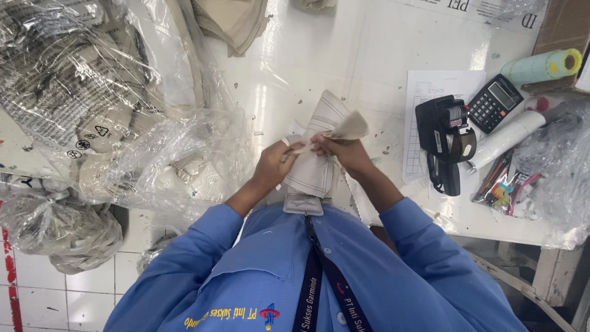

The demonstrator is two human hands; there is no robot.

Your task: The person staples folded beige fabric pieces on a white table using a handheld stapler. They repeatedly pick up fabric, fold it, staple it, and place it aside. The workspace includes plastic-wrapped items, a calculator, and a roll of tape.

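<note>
Over the white table (369,55), both my hands hold a stack of beige cut fabric pieces (319,169) with stitched lines. My left hand (275,164) grips the stack's left side. My right hand (344,150) pinches the top piece, whose upper corner (351,126) is folded over. The stack's lower end rests against my blue shirt.
Clear plastic bags of folded beige cloth (92,110) fill the left side. More beige pieces (233,21) lie at the top. On the right are a black label gun (445,138), a calculator (495,101), a printed sheet (430,92), paper rolls (544,66) and pens (498,178).
</note>
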